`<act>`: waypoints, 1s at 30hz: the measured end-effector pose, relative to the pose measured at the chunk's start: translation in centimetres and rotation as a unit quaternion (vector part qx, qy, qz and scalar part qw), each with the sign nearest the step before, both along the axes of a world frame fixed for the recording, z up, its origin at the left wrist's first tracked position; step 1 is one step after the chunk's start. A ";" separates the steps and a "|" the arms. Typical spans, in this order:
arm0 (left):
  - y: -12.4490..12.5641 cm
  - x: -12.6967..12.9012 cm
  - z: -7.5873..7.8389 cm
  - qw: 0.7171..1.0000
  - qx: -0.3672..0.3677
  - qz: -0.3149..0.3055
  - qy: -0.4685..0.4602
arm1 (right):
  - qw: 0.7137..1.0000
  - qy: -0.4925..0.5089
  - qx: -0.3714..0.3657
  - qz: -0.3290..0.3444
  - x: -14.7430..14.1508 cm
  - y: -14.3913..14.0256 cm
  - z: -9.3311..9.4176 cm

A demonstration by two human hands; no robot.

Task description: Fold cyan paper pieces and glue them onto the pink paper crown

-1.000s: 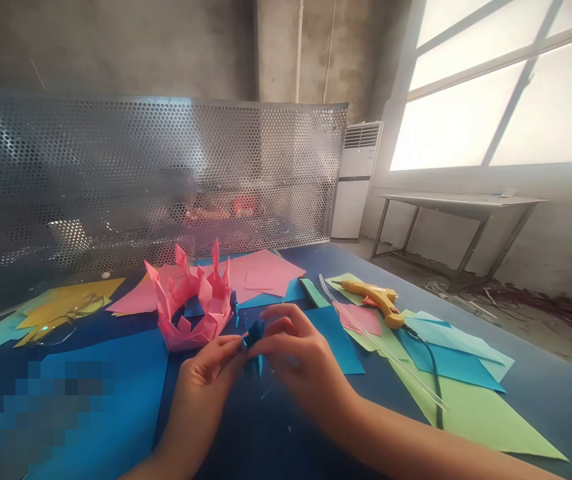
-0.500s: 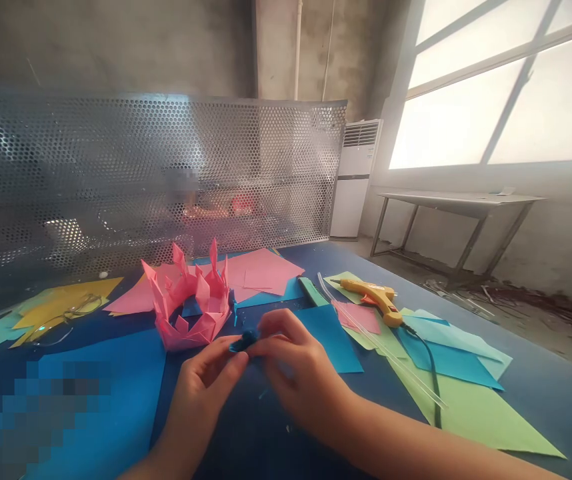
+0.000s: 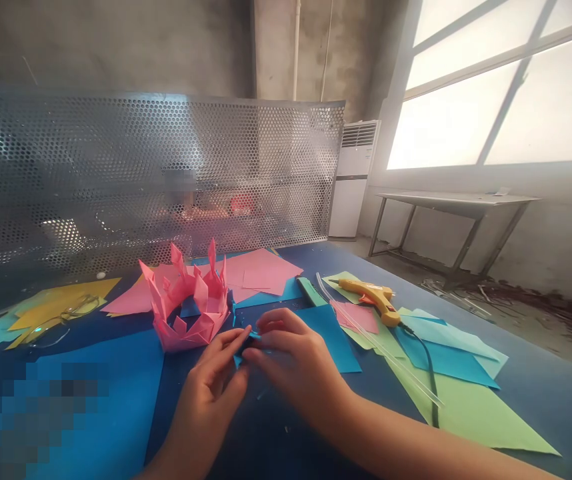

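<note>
Left hand: the left hand (image 3: 215,385) is raised just above the bench, fingers curled narrow, thumb and forefinger pinched on the small blue folded paper (image 3: 246,343).
Right hand: the right hand (image 3: 291,367) meets the left from the other side, its fingertips (image 3: 266,328) closed on the same small blue folded paper; most of the piece is hidden between the two hands.
Small blue folded paper: held between both hands, clear of the bench surface, just in front of the pink paper crown (image 3: 189,309).
Bench: the dark blue bench (image 3: 276,433) carries everything; a few tiny blue scraps lie under the hands.
Blue sheet, near left: a large blue sheet (image 3: 126,373) lies flat to the left of the left hand, partly blurred out.
Blue square: a blue square sheet (image 3: 333,337) lies just beyond the right hand.
Pink paper crown: stands upright on its base, points up, just beyond the left hand.
Green sheet: a big green sheet (image 3: 471,413) lies flat on the right, with light blue sheets over its far part.
Glue sticks: clear glue sticks (image 3: 381,347) lie slantwise across the sheets on the right.
Glue gun: a yellow glue gun (image 3: 371,297) lies on its side, its black cord trailing toward the near edge.
Pink sheets: flat pink sheets (image 3: 261,270) lie behind the crown.
Yellow sheets: yellow sheets (image 3: 66,300) lie far left.
Screen: a perforated metal screen (image 3: 141,173) stands along the bench's far edge.
</note>
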State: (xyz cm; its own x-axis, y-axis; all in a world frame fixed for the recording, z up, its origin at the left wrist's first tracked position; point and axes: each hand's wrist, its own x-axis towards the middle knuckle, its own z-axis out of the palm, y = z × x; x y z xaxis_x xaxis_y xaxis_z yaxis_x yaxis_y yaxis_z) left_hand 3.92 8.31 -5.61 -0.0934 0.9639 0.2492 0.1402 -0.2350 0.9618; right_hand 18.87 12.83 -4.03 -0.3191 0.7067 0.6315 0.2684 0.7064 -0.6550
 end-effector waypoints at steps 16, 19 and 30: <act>0.1 0.1 -0.3 0.998 0.001 -0.053 0.030 | 0.955 0.136 -0.264 0.015 -0.4 -0.3 0.7; 0.1 0.1 -0.2 0.998 -0.002 -0.051 0.034 | 0.945 0.158 -0.286 0.021 -0.4 0.0 0.4; 0.0 0.1 -0.5 0.992 0.001 -0.083 0.091 | 0.889 0.179 -0.421 0.017 -0.5 -0.8 1.2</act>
State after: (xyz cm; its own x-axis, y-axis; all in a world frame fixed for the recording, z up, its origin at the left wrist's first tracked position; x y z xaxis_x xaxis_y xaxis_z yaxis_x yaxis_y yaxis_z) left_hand 3.99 8.33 -6.11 0.1133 0.9616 0.2501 0.2712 -0.2721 0.9233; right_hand 18.37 12.05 -2.87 -0.2351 0.9706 -0.0515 -0.0754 -0.0710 -0.9946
